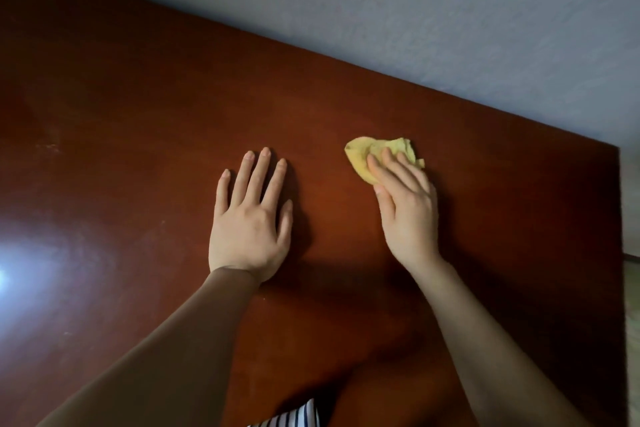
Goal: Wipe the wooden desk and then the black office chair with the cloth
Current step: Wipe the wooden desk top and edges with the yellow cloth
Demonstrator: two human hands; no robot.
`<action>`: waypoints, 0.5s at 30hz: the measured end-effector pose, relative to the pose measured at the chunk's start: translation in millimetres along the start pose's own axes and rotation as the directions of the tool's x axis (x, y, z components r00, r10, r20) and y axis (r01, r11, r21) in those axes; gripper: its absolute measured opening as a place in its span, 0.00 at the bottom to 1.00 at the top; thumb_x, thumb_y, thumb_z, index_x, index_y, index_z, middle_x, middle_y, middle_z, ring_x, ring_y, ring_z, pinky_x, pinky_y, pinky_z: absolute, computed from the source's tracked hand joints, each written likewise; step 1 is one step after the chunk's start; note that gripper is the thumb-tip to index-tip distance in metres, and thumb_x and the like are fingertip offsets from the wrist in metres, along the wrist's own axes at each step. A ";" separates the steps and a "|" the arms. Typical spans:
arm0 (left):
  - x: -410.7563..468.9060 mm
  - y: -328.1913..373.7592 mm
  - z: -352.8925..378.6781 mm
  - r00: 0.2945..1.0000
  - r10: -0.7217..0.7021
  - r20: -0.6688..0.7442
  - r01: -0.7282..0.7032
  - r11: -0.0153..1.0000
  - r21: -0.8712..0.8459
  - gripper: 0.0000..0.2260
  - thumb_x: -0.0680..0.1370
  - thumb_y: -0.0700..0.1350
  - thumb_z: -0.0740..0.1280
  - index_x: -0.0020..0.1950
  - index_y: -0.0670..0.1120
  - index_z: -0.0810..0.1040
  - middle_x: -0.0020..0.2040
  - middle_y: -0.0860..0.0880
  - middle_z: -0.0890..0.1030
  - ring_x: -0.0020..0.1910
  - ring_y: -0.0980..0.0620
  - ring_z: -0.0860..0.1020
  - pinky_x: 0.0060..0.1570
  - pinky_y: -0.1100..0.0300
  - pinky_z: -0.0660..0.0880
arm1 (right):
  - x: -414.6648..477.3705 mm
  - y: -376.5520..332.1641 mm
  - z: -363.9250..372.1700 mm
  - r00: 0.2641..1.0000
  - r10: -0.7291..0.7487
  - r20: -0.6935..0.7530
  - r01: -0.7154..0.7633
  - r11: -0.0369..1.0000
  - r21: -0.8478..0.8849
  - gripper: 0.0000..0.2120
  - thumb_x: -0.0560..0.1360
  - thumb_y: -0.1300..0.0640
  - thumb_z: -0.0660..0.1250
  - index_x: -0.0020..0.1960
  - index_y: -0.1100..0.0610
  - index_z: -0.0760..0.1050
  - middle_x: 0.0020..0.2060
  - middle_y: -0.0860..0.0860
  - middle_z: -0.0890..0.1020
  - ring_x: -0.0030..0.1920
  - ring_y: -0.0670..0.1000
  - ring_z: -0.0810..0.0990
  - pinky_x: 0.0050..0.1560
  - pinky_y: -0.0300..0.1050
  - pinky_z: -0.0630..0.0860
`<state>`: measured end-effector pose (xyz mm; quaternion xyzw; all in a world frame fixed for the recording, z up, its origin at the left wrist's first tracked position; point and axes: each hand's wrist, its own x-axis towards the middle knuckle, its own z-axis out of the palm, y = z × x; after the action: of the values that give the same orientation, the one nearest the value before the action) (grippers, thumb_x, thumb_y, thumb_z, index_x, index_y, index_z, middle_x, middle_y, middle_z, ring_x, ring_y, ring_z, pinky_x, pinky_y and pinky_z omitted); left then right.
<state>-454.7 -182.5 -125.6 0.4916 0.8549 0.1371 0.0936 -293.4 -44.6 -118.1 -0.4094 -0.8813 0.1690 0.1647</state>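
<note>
From the head camera, looking down over the person's arms, a dark reddish-brown wooden counter (138, 97) fills most of the view, and its far edge runs on a slant against a pale grey textured wall (415, 10). The left hand (247, 218) lies flat on the wood, palm down. Its fingers are straight and slightly spread, and it holds nothing. A close brown sleeve (166, 340) covers that arm down to the wrist. The right hand (405, 204) is off to the right of it, well apart from the left. It also faces palm down with its fingers stretched out, and the fingertips (372, 163) press on a small crumpled yellow cloth (363, 152). The fingers are laid over the cloth rather than curled round it. The cloth sits on the counter just beyond that hand, toward the wall and not far from the counter's right end, and its bunched edges show past the fingers. A bright patch of glare (20, 270) shines on the polished surface at the left edge. At the bottom, between the two forearms, a bit of blue-and-white striped fabric (291, 418) shows. Past the right end of the counter there is a narrow strip of pale floor (632, 322).
</note>
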 end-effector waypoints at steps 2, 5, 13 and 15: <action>0.2 -0.8 0.3 1.000 -0.002 -0.006 0.002 1.000 -0.001 0.25 0.80 0.53 0.49 0.76 0.48 0.60 0.77 0.47 0.58 0.76 0.48 0.52 0.74 0.50 0.45 | -25.7 -0.8 -6.2 0.995 -0.078 0.064 0.076 0.997 0.032 0.19 0.75 0.65 0.66 0.64 0.55 0.76 0.63 0.50 0.77 0.68 0.53 0.70 0.66 0.50 0.66; -0.8 -0.2 0.9 1.000 -0.002 -0.002 0.002 1.000 0.001 0.25 0.80 0.53 0.49 0.76 0.47 0.60 0.77 0.47 0.58 0.76 0.48 0.52 0.74 0.49 0.46 | -60.6 2.5 -17.2 0.978 -0.149 0.145 0.140 0.988 0.070 0.18 0.75 0.63 0.65 0.64 0.53 0.75 0.63 0.47 0.76 0.68 0.49 0.69 0.69 0.43 0.62; -0.9 0.2 1.3 1.000 0.001 0.005 -0.001 1.000 0.007 0.25 0.80 0.53 0.48 0.76 0.48 0.60 0.77 0.47 0.57 0.77 0.49 0.51 0.74 0.50 0.45 | -64.1 63.0 -51.5 0.964 -0.138 0.228 0.126 0.990 0.069 0.24 0.72 0.69 0.68 0.66 0.54 0.72 0.65 0.48 0.73 0.70 0.49 0.67 0.70 0.44 0.62; -0.4 0.4 1.5 1.000 0.001 0.004 -0.001 1.000 0.012 0.25 0.79 0.53 0.48 0.76 0.47 0.60 0.77 0.47 0.58 0.77 0.49 0.51 0.74 0.50 0.45 | -46.7 83.7 -59.1 0.986 -0.059 0.154 0.055 0.998 0.029 0.23 0.74 0.69 0.67 0.66 0.55 0.72 0.65 0.49 0.73 0.69 0.51 0.68 0.70 0.45 0.63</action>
<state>-453.7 -182.5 -126.9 0.4928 0.8553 0.1308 0.0923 -183.8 -20.4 -108.9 -0.3675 -0.9007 0.2064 0.1055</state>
